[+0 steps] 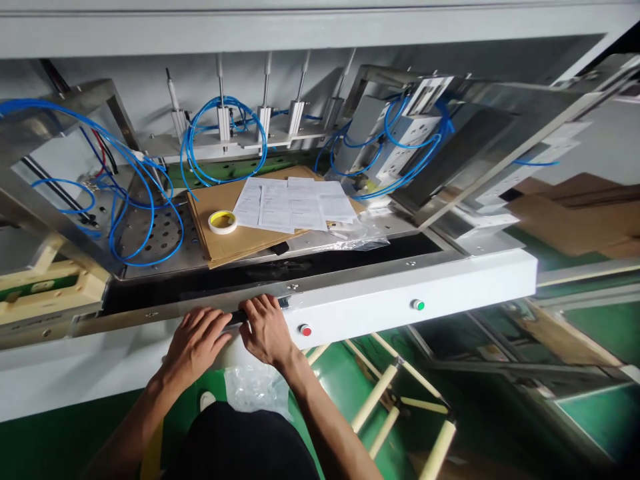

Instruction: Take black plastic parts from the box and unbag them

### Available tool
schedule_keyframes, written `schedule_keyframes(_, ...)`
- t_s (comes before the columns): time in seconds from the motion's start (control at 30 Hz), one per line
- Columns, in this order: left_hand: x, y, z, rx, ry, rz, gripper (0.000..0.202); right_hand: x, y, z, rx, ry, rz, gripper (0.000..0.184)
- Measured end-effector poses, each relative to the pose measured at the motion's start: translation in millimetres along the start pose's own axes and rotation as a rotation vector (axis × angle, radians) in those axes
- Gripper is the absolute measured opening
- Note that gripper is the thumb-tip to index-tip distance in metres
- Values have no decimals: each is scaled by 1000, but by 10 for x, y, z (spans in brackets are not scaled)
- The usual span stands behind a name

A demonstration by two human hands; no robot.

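Observation:
My left hand (199, 340) and my right hand (266, 328) rest side by side on the front edge of a machine, fingers curled over a small dark part (238, 316) between them at the end of the white front panel (400, 303). Whether either hand grips that part is unclear. On the machine bed behind lie a sheet of cardboard (220, 230), a roll of yellow tape (223, 221) and several printed papers (295, 203).
The white panel carries a red button (305, 331) and a green button (418, 305). Blue air hoses (145, 193) loop over a perforated metal plate (160, 233). Pneumatic cylinders (265, 100) stand behind. A clear plastic bag (255, 387) hangs below; yellow pipe framing (380, 387) stands on the green floor.

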State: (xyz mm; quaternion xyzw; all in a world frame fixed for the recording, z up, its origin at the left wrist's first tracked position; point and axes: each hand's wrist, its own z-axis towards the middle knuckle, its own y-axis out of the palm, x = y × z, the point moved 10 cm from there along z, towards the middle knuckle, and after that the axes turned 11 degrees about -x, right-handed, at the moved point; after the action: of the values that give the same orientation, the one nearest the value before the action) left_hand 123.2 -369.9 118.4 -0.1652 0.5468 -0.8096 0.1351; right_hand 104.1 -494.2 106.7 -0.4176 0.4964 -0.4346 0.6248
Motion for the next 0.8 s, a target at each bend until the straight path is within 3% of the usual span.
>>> schedule_keyframes(0.13,-103,130,73,-32,-5,-47,35,104,63,224,-18,57,-45,10)
schedule_keyframes(0.3,-276,377,181,-115,-16,-110,72,194,109,375,-19,70,-59,12)
schedule_keyframes(0.37,-300,449,196,-145,-18,-120,76,188,79,318,10,77,-54,21)
schedule_keyframes(0.47,-319,466,195,-167,-33,-154,58,152,-30,36,156,121,22,32)
schedule_keyframes(0.53,-313,425,194,-177,-26,-170,40,158,-64,-262,300,184,185,21)
schedule_keyframes(0.6,-277,353,196,-179,22,-183,28,268,87,-554,382,320,515,20)
schedule_keyframes(0.73,-272,261,203,-191,24,-192,15,316,752,-807,296,581,1150,39)
schedule_keyframes(0.8,-281,339,181,-269,-37,-269,31,230,897,-773,267,600,1278,49)
